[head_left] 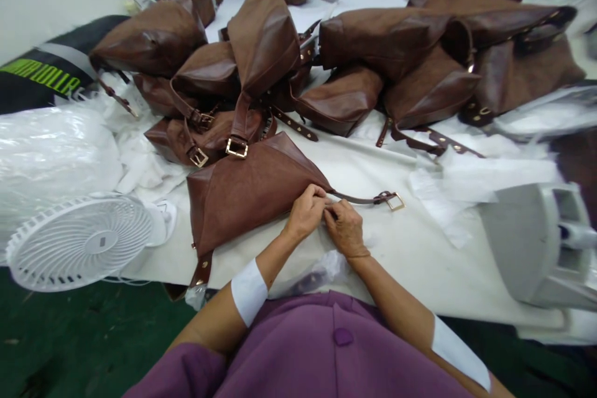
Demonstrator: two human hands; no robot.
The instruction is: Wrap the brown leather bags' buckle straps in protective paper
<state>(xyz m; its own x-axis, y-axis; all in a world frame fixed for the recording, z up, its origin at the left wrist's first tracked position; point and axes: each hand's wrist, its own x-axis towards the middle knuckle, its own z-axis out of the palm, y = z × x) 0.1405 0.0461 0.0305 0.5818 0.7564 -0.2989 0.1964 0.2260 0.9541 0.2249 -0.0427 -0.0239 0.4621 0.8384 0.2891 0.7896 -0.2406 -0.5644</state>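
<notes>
A brown bag (256, 189) lies on its side on the white table, its right corner under my fingers. My left hand (306, 211) is closed at that corner, with thumb and fingers pinched on the bag's edge. Just right of it and almost touching, my right hand (344, 227) is closed too, its fingertips curled at the same corner; what they pinch is too small to make out. A strap with a gold buckle (395, 201) runs right from the corner. Another strap (202, 270) with studs hangs at the bag's lower left.
Several brown bags (270, 37) are heaped across the back of the table (420, 261). A white fan (88, 241) stands at the left beside clear plastic (56, 149). White paper (448, 211) and a grey machine (522, 242) are at the right.
</notes>
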